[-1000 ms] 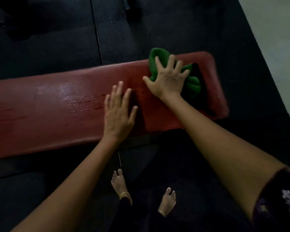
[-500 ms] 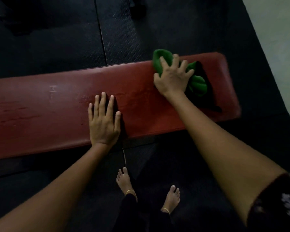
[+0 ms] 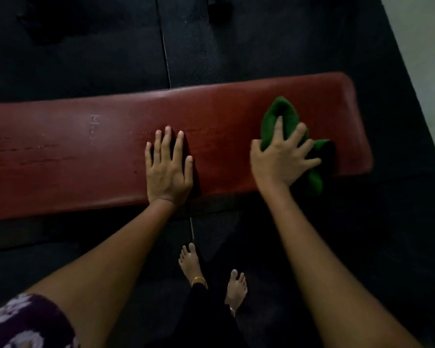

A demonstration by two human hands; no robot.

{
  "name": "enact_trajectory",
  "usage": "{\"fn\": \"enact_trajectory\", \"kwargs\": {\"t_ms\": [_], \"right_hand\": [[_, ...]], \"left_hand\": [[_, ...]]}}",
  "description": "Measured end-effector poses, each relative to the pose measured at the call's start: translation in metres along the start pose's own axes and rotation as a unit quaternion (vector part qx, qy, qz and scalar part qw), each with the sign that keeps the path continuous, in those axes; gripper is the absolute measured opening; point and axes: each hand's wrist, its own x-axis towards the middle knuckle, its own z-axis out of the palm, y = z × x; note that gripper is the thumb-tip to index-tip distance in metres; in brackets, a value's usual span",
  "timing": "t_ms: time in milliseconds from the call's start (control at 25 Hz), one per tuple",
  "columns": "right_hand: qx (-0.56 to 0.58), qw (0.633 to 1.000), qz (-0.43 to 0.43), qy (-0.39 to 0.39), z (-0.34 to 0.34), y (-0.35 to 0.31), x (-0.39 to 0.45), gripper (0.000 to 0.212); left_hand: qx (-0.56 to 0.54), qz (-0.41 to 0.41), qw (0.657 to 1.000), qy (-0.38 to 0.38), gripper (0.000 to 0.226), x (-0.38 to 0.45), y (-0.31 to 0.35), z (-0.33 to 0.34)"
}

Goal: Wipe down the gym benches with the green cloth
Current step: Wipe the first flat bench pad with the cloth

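— While the right hand [image 3: 281,159] presses the green cloth [image 3: 285,116] onto the red bench pad [image 3: 86,151], where does that leave us?

— I read it as mid-wipe at the right end of the pad, right of centre in the frame. The cloth lies bunched under that hand, one lobe poking out toward the far edge, another hanging over the near edge. The fingers are spread across it, pinning it down rather than closing round it.

— And the left hand [image 3: 168,167]?

— Flat on the pad at centre frame, fingers straight and slightly apart, gripping nothing. I take it as a brace.

— How would you do this stroke well?

— I'd flatten the cloth first; bunched like this, only a narrow strip meets the vinyl. Then I'd keep the palm heavy and run overlapping passes along the pad's length, reaching the rounded corner at upper right. Faint streaks show on the pad left of the bracing hand, so that stretch probably needs a pass too.

— Any risk?

— The lobe over the near edge could drag the cloth onto the black floor mat [image 3: 261,46].
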Motion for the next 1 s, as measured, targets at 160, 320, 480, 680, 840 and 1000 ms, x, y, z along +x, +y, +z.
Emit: {"fn": "enact_trajectory", "kwargs": {"t_ms": [160, 320, 480, 680, 840, 1000], "right_hand": [[-0.035, 0.969, -0.245, -0.02, 0.019, -0.008, -0.05, 0.065], [-0.096, 0.807, -0.581, 0.047, 0.014, 0.08, 0.004, 0.063], [-0.045, 0.944, -0.323, 0.057, -0.002, 0.066, 0.03, 0.056], [-0.049, 0.967, -0.245, -0.043, 0.011, -0.026, -0.031, 0.063], [-0.074, 0.805, -0.587, 0.049, 0.017, 0.024, -0.004, 0.063], [-0.127, 0.802, -0.581, 0.053, -0.007, 0.018, 0.081, 0.063]], "left_hand": [[-0.019, -0.01, 1.0, 0.002, 0.06, -0.002, -0.004, 0.003], [-0.052, -0.014, 0.999, 0.003, 0.061, -0.003, -0.003, 0.001], [-0.06, -0.011, 0.998, 0.002, 0.061, -0.002, 0.002, 0.0], [-0.312, -0.115, 0.942, 0.033, 0.049, 0.001, 0.0, -0.014], [-0.126, -0.083, 0.986, 0.065, 0.05, -0.011, -0.035, -0.024], [0.033, -0.136, 0.99, 0.001, 0.086, -0.013, -0.074, -0.025]]}}
